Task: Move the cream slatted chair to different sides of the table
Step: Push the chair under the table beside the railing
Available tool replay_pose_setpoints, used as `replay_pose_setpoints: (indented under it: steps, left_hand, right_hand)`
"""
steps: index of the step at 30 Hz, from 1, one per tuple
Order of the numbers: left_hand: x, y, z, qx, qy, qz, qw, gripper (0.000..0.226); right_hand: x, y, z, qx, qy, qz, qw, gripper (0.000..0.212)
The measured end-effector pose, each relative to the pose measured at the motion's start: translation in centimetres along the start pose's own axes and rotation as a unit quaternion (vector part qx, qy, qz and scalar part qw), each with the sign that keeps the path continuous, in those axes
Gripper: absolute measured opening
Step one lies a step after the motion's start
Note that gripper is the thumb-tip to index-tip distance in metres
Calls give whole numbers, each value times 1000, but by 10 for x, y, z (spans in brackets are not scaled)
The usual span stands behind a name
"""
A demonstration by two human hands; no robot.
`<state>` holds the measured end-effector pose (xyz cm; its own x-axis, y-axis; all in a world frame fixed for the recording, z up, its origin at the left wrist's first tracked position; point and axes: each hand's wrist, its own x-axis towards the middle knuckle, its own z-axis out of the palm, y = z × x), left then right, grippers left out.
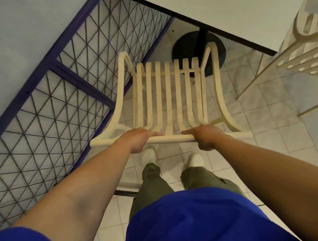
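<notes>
I look straight down on the cream slatted chair. It faces the white table, whose black-edged side runs diagonally above it. My left hand grips the chair's top rail left of centre. My right hand grips the same rail right of centre. Both hands wrap the rail with fingers curled over it. The chair's front end lies close to the table's black round base.
A blue-framed wire mesh panel runs along the left, close beside the chair. A second cream slatted chair stands at the right by the table. My feet in white shoes stand on the pale tiled floor behind the chair.
</notes>
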<state>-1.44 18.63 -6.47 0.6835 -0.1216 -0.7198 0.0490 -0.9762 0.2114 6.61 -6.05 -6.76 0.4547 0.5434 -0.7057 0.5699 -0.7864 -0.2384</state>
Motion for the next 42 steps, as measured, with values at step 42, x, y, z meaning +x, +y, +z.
replay_pose_setpoints:
  steps: [42]
  left_hand:
    - [25, -108, -66, 130, 3, 101, 986, 44]
  right_hand:
    - [38, -61, -18, 98, 41, 124, 987, 70]
